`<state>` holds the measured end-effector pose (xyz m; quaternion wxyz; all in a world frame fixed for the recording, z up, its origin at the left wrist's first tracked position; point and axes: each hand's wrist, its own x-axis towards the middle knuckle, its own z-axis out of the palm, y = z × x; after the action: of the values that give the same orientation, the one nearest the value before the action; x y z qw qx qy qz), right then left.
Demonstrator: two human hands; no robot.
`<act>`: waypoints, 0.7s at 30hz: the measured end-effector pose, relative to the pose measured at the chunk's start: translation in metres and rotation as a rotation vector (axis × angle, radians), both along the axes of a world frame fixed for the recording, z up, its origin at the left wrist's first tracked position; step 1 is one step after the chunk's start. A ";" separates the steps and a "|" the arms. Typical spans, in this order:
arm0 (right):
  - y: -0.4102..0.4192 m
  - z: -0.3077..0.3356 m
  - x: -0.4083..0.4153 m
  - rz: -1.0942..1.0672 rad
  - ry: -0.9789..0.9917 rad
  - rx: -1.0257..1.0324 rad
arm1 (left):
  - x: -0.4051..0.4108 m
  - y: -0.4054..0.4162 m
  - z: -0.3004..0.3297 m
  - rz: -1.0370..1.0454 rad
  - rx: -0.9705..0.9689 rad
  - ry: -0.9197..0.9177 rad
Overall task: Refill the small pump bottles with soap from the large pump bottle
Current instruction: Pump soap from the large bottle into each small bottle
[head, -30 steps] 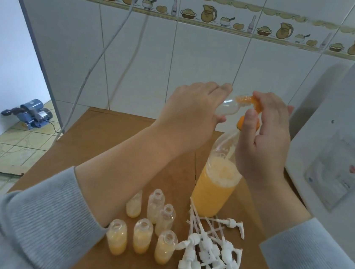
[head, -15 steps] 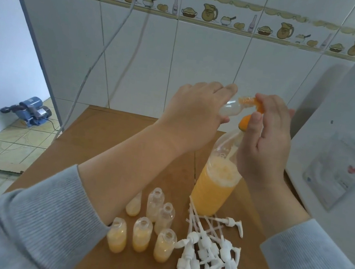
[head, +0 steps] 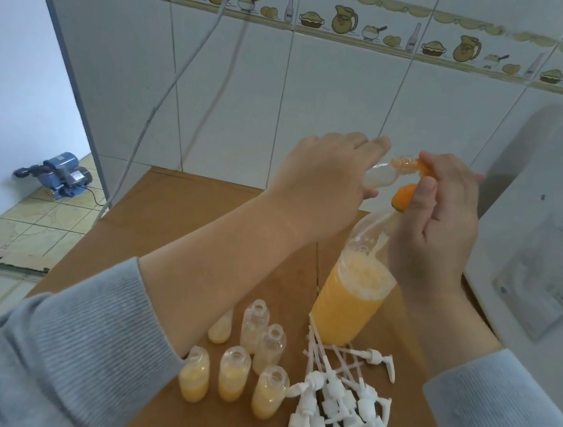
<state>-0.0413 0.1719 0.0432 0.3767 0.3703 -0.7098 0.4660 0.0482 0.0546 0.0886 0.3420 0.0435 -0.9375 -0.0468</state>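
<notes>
White wall tiles (head: 337,114) with a border of painted jugs backed the brown table (head: 180,223) where I worked. My left hand (head: 322,179) curled around a small bottle (head: 380,177), holding it on its side with its mouth against the orange nozzle (head: 418,166). My right hand (head: 436,224) gripped the orange pump head (head: 402,200) of the large bottle (head: 351,295), which stood on the table about half full of orange soap. Nearer me stood six small open bottles (head: 249,364), each partly filled. Just right of them lay a heap of white pump tops (head: 338,409). A white appliance (head: 550,244) rose at the right; a blue water pump (head: 63,176) sat on the floor at far left.
</notes>
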 end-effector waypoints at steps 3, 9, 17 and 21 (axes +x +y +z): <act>-0.006 -0.006 -0.002 0.013 -0.024 0.039 | 0.001 -0.004 -0.007 0.001 0.038 -0.043; -0.001 0.011 -0.003 0.067 -0.017 0.031 | -0.001 -0.006 0.006 0.030 -0.019 -0.022; -0.004 -0.014 -0.003 0.018 0.009 -0.002 | -0.003 0.002 -0.007 -0.003 0.008 -0.025; -0.001 -0.002 -0.003 0.075 0.030 -0.035 | -0.003 -0.003 0.005 0.002 -0.049 -0.017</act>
<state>-0.0440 0.1706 0.0409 0.3761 0.3971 -0.6811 0.4867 0.0451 0.0521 0.0935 0.3349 0.0366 -0.9413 -0.0230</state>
